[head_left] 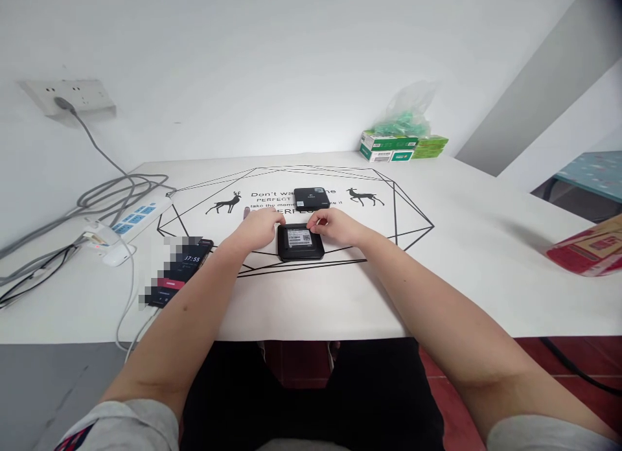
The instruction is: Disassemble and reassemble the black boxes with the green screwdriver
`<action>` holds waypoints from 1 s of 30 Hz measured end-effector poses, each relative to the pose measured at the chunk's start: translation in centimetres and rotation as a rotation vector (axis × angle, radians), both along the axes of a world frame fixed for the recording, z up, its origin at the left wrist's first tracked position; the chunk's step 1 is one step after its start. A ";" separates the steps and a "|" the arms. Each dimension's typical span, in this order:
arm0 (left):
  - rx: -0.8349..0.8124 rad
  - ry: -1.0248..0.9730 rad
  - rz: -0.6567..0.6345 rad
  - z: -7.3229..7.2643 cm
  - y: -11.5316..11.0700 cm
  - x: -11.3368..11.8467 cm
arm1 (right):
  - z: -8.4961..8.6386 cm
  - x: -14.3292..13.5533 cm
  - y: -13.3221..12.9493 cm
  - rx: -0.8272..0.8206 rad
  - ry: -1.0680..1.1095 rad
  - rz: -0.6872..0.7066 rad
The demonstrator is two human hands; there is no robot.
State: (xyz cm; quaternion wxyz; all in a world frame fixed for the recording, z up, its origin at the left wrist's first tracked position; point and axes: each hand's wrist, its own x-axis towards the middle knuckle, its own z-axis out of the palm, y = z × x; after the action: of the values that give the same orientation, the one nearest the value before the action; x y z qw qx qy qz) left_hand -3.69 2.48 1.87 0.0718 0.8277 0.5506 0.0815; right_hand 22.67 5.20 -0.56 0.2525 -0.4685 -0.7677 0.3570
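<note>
A flat black box (300,243) lies on the white table in front of me, a white printed label with a square code on its upper face. At its far left corner is my left hand (260,229), fingers curled and tips against the edge. My right hand (336,225) pinches the far right corner between thumb and fingers. Just beyond my hands sits a second black box (311,197), smaller in view, with small light stickers on it. The undersides of both boxes are hidden.
On the left lie a phone (182,273) with its screen lit, a white power strip (140,218) and tangled grey cables (127,185). Green-and-white cartons (389,145) with a plastic bag (408,111) stand at the back. A red package (587,250) rests at the right edge.
</note>
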 end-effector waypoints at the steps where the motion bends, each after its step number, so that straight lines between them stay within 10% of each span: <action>1: -0.009 0.017 0.005 0.0 -0.1 0.1 | 0.1 0.0 0.0 -0.001 0.000 -0.001; 21: -0.022 0.024 0.005 0.4 -0.5 0.5 | 0.4 0.9 0.2 -0.025 0.027 0.016; 30: -0.300 -0.044 -0.243 0.2 -2.0 1.5 | 2.0 2.2 0.2 0.231 -0.461 -0.374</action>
State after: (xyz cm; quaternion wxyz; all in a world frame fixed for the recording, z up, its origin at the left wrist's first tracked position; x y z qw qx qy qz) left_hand -2.20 0.51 2.08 0.2154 0.8661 0.4510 0.0072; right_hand 24.87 5.43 1.41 0.1845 -0.6384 -0.7406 0.0993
